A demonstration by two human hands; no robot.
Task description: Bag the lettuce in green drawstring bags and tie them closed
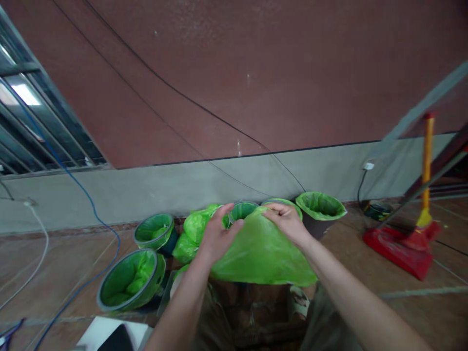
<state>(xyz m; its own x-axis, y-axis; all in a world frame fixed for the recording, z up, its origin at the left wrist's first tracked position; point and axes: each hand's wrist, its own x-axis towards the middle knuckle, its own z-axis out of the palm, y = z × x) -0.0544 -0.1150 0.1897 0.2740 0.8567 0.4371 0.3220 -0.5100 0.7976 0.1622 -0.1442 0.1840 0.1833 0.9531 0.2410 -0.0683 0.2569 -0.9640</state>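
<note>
Both my hands hold a thin green plastic bag (261, 253) up in front of me by its top edge. My left hand (217, 236) pinches the bag's top at the left, fingers closed on the plastic. My right hand (287, 219) grips the top at the right, fingers curled over it. The bag hangs down and spreads wide below my hands. Behind it on the floor stand small bins lined with green bags: one (241, 210) just past my fingers and one (321, 207) to the right.
Two more lined bins (153, 231) (129, 280) lie at the left, with a crumpled green bag (195, 226) beside them. A red broom head with a yellow handle (405, 246) rests at the right. Blue and white cables (91, 204) trail over the floor at the left, along the wall.
</note>
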